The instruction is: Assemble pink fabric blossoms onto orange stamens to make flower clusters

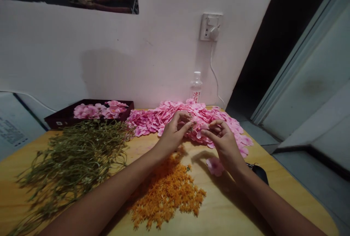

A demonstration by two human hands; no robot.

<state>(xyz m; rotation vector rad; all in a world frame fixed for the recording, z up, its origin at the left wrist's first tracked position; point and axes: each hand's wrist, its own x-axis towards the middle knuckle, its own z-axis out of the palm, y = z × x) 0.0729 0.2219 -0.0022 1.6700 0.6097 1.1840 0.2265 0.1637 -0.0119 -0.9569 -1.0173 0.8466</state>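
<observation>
My left hand (175, 131) and my right hand (222, 142) meet above the near edge of a heap of pink fabric petals (166, 116). Both pinch one small flower piece (197, 126) between their fingertips; what exactly it is stays too small to tell. A single pink petal (215, 166) lies on the table under my right wrist. A pile of small orange stamen pieces (166, 192) lies just below my left forearm. To the left is a big tangle of green stems (73, 156).
The wooden table (287, 192) stands against a white wall. A dark tray (58, 117) with finished pink flowers (100, 109) sits at the back left. A clear bottle (196, 88) stands by the wall under a socket (210, 27). A dark object (259, 172) lies behind my right forearm.
</observation>
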